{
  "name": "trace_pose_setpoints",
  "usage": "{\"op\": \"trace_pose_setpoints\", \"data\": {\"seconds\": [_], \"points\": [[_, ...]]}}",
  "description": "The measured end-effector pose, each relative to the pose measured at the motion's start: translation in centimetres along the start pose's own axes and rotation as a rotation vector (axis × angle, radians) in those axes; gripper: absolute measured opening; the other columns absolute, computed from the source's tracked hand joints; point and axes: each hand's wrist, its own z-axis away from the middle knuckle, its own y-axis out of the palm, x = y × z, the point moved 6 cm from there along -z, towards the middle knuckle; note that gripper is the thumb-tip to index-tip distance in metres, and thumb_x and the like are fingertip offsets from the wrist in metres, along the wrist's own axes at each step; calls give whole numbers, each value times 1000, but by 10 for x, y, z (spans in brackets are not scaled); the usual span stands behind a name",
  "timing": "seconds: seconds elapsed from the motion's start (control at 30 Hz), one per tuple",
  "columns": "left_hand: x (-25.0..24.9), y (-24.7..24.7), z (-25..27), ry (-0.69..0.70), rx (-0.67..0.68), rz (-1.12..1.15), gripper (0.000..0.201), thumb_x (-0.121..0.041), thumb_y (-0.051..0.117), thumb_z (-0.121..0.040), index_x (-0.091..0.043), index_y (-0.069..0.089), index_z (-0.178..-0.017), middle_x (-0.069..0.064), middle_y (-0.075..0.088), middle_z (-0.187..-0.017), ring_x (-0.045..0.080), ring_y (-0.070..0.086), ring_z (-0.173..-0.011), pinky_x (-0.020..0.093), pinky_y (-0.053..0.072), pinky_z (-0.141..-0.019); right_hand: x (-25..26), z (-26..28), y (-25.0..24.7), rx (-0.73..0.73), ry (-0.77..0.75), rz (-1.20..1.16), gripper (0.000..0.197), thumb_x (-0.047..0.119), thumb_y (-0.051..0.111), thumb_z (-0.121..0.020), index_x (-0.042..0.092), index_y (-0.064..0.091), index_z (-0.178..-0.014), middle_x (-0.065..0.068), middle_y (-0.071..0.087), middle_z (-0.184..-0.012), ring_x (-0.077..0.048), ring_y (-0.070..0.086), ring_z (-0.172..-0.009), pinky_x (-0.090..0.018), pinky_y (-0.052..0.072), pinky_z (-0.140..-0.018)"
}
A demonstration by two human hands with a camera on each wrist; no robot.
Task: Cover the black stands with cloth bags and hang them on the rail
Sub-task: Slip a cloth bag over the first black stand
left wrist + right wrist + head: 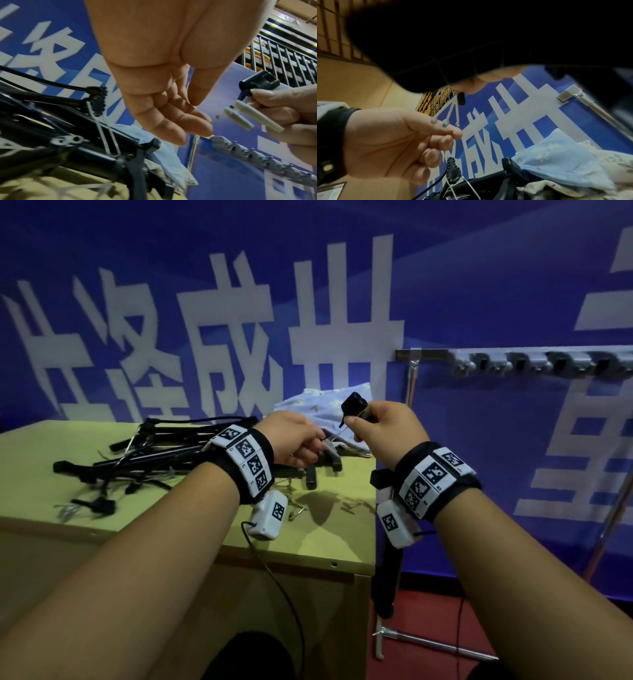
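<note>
My right hand grips a black stand by its knobbed head, above the table's right edge; its pole hangs down beside the table. Thin grey prongs with ball ends splay from that head. My left hand has its fingers curled, and thumb and forefinger pinch a fine wire prong running from the stand. Light blue patterned cloth bags lie on the table behind both hands. The rail with grey hooks runs along the wall at the right.
A tangled pile of black stands with wire clips covers the yellow-green table. The rail's metal upright and its floor foot stand just right of the table. A blue banner hangs behind.
</note>
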Motion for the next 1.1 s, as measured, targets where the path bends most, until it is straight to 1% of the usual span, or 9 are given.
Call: {"op": "trace_pose_setpoints", "data": {"seconds": [0.2, 0.37, 0.43, 0.53, 0.6, 0.67, 0.73, 0.97, 1.1], "points": [[47, -44, 13, -53, -70, -139, 15, -14, 59, -103, -8, 72, -101, 10, 74, -86, 19, 67, -65, 30, 57, -56, 22, 8, 27, 75, 4, -44, 32, 37, 69, -102, 17, 69, -77, 1, 62, -67, -14, 54, -59, -28, 42, -59], [71, -58, 16, -39, -100, -410, 8, -12, 72, -92, -16, 79, -89, 5, 76, -87, 19, 67, -68, 29, 56, -58, 31, 13, 44, 127, -5, -45, 32, 36, 69, -103, 10, 74, -85, -10, 76, -82, -27, 71, -75, -37, 56, -69], [74, -53, 18, -34, -56, -543, 7, -19, 77, -89, -23, 80, -85, -4, 76, -85, 16, 68, -74, 27, 53, -58, 31, 15, 49, 133, 1, -52, 33, 36, 69, -103, 8, 74, -85, -12, 76, -83, -23, 68, -68, -32, 52, -63], [77, -36, 21, -47, 51, -644, 4, -26, 80, -86, -26, 79, -82, -8, 77, -92, 13, 68, -81, 24, 49, -60, 30, 17, 53, 116, -1, -27, 33, 36, 70, -102, 11, 73, -80, -3, 73, -74, -7, 60, -55, -21, 46, -53], [79, -26, 20, -50, 97, -671, 6, -32, 83, -83, -27, 80, -81, -10, 78, -90, 11, 70, -84, 28, 56, -68, 28, 18, 54, 109, 6, -7, 33, 36, 70, -103, 16, 71, -77, 0, 73, -73, -1, 56, -50, -13, 40, -44], [81, -18, 16, -53, 127, -687, 7, -34, 85, -80, -28, 83, -82, -12, 79, -87, 10, 73, -89, 36, 62, -84, 25, 19, 55, 115, 10, -3, 32, 36, 70, -103, 16, 72, -78, -1, 76, -78, -9, 61, -60, -15, 43, -47], [82, -13, 13, -67, 132, -707, 8, -34, 86, -78, -27, 84, -82, -11, 80, -87, 13, 74, -92, 39, 62, -90, 24, 21, 54, 116, 13, -20, 30, 35, 69, -103, 13, 73, -83, 0, 76, -78, -14, 64, -66, -18, 45, -51], [83, -7, 7, -134, 126, -816, 27, -40, 93, -72, -20, 82, -88, -4, 79, -92, 20, 74, -92, 41, 63, -87, 18, 20, 53, 117, 32, -56, 32, 36, 68, -104, 12, 73, -82, 0, 75, -78, -15, 64, -69, -26, 45, -59], [84, -2, 6, -119, 93, -908, 30, -40, 87, -78, -13, 76, -86, 3, 74, -88, 23, 71, -82, 34, 60, -72, 19, 22, 50, 114, 32, -60, 31, 36, 68, -104, 12, 74, -86, 2, 74, -78, -13, 64, -69, -26, 44, -59]]}}
